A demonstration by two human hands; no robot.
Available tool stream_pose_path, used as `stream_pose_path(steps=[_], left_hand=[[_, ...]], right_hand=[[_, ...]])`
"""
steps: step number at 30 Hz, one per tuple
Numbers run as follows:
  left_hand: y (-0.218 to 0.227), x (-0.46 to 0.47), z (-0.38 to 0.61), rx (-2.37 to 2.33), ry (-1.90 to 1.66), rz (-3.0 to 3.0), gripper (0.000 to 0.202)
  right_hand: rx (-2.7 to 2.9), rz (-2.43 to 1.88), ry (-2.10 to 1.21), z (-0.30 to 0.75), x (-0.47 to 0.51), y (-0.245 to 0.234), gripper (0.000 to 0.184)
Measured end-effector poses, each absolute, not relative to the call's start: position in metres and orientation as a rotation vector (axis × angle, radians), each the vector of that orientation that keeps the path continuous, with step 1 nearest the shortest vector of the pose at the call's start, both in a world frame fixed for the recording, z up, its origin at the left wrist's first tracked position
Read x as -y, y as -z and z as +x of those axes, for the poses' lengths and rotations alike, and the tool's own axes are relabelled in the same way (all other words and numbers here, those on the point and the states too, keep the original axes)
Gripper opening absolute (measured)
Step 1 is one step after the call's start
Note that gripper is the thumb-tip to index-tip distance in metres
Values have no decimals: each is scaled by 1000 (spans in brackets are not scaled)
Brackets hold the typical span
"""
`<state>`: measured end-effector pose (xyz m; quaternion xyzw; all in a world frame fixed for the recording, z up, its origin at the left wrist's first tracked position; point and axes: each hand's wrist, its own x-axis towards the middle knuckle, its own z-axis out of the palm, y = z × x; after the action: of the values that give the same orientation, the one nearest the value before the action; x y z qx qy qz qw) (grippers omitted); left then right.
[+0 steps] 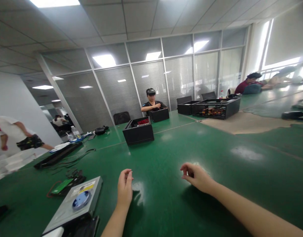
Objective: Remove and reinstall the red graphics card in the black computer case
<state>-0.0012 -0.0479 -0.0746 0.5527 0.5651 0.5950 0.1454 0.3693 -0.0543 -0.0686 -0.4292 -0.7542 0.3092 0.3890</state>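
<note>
My left hand (pixel 125 188) hovers over the green table with its fingers loosely curled, and nothing shows in it. To its left lies a silver optical drive (pixel 75 200), on top of which rests a round blue-and-white item (pixel 81 200). My right hand (pixel 197 177) is also above the tabletop, half curled, with a gap between thumb and fingers. It holds nothing. Farther off, beyond both hands, stands a black computer case (pixel 138 133) with red parts visible inside.
A green circuit board (pixel 63 186) with wires lies behind the drive. Across the table a person (pixel 155 102) works at another black case (pixel 159 115). More open cases (pixel 215 108) stand at right by a brown sheet (pixel 245 122). A long black strip (pixel 57 155) lies left.
</note>
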Motion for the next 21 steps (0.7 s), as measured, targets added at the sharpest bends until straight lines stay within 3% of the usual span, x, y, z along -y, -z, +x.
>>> stream_pose_path(steps=[7, 11, 17, 21], left_hand=[[74, 57, 3, -1661, -1548, 1798, 34], [76, 54, 7, -1671, -1496, 1839, 33], [79, 48, 4, -1681, -1440, 1821, 36], [82, 44, 2, -1672, -1390, 1850, 37]], right_hand=[[1860, -1021, -886, 392, 24, 89, 30], [1770, -1049, -779, 408, 24, 82, 32], [1617, -1119, -143, 436, 41, 18, 38], [1673, -1672, 384, 501, 27, -42, 60]])
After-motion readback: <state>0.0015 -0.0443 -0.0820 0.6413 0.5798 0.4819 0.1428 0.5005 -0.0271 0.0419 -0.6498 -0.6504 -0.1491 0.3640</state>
